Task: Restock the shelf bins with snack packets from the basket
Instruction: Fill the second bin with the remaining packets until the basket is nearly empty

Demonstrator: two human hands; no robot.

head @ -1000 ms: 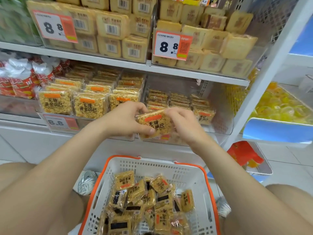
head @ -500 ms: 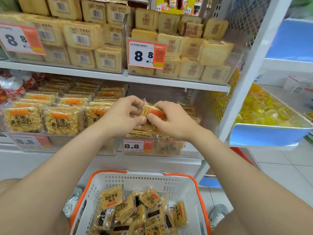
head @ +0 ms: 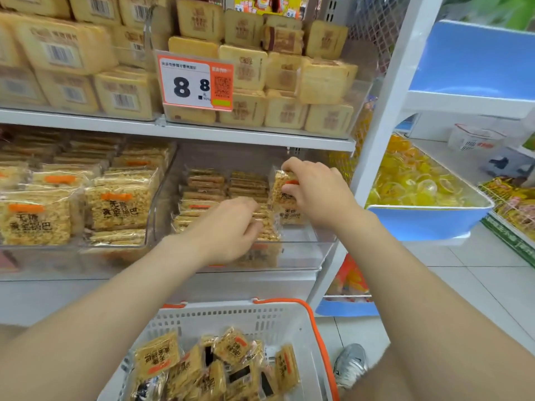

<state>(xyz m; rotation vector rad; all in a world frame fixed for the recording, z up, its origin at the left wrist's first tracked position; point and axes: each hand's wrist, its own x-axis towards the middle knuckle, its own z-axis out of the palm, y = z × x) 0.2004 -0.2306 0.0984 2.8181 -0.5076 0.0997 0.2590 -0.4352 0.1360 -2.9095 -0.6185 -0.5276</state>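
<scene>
Broadly, white shelving [head: 385, 140] fills the upper and left of the frame, its boards stacked with pale boxed cakes above and clear bins below. Pale floor tiles [head: 477, 285] run along the lower right, beneath a blue tray [head: 428, 224] of yellow jelly cups at the right edge.

At centre sits a clear shelf bin [head: 304, 250], partly filled with rows of snack packets. Below it, at bottom centre, a white basket [head: 231, 319] with an orange rim holds a loose heap of packets [head: 231, 345].

The right hand [head: 318, 192] pinches one snack packet [head: 282, 198] by its top edge, holding it upright at the right end of the bin. The left hand [head: 231, 230] lies with bent fingers on the front packets in the middle of the bin; whether it grips one or only steadies them I cannot tell.

A price tag [head: 197, 82] reading 8.8 hangs on the upper shelf, and a grey shoe [head: 350, 364] shows just beside the basket at lower right.
</scene>
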